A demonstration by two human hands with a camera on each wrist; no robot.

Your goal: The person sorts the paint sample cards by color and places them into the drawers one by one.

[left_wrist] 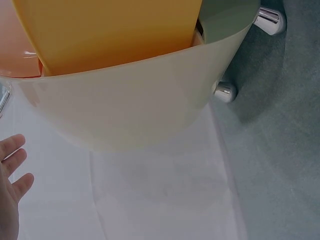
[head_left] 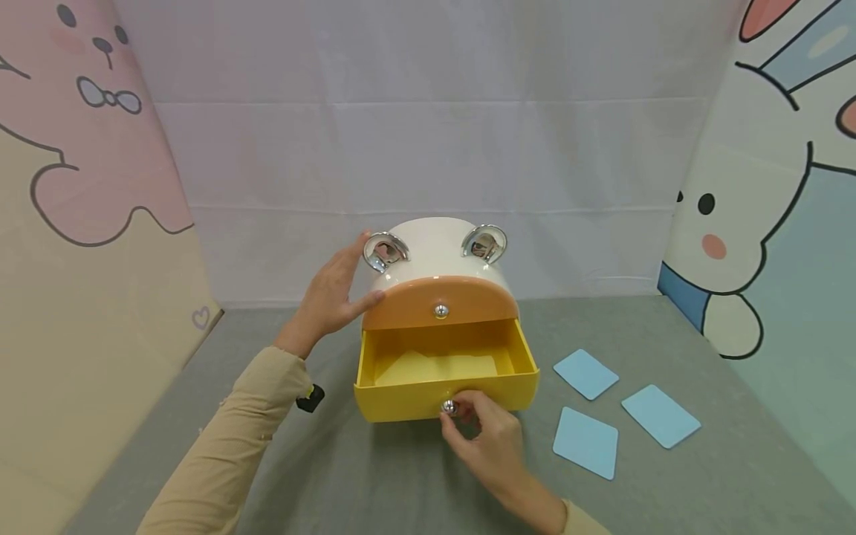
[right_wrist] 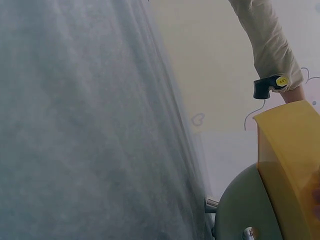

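Observation:
A white storage box [head_left: 431, 245] with two shiny ring-shaped ears stands on the grey tabletop. Its orange upper front [head_left: 401, 306] is closed. Below, the yellow drawer [head_left: 394, 402] is pulled well out, its yellow inside showing from above. My right hand [head_left: 493, 440] pinches the drawer's round silver knob [head_left: 449, 407] between thumb and fingers. My left hand [head_left: 328, 293] lies along the box's left side, fingers extended upward and thumb at the orange edge. In the left wrist view, spread fingers [left_wrist: 14, 150] show beside the white shell [left_wrist: 135, 105].
Three light-blue cards lie right of the box: a back card [head_left: 585, 374], a right card [head_left: 660, 416] and a front card [head_left: 585, 443]. A white cloth wall [head_left: 428, 148] rises close behind, with cartoon-printed panels on both sides. Silver feet [left_wrist: 270, 21] support the box.

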